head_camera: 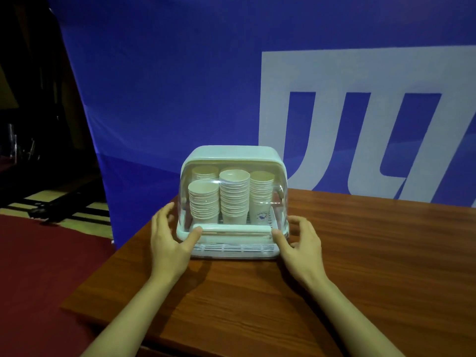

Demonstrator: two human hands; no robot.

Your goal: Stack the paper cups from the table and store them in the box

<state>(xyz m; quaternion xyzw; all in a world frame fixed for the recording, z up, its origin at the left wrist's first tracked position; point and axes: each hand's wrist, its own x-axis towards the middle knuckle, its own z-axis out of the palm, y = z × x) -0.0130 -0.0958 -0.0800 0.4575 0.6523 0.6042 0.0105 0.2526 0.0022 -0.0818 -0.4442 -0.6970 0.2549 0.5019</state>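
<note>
A pale green box (231, 153) with a clear domed front cover stands on the wooden table (360, 253). Behind the cover stand several stacks of white paper cups (234, 197). The cover is down, its white handle bar (231, 230) low at the front. My left hand (170, 240) is at the box's left side with its thumb touching the left end of the bar. My right hand (301, 243) is at the right side, thumb at the bar's right end. The fingers of both hands are spread and relaxed.
A blue banner (257, 86) with a large white logo hangs right behind the table. The table's left edge lies close to my left forearm, with red floor (38, 279) below it. Dark furniture stands at the far left.
</note>
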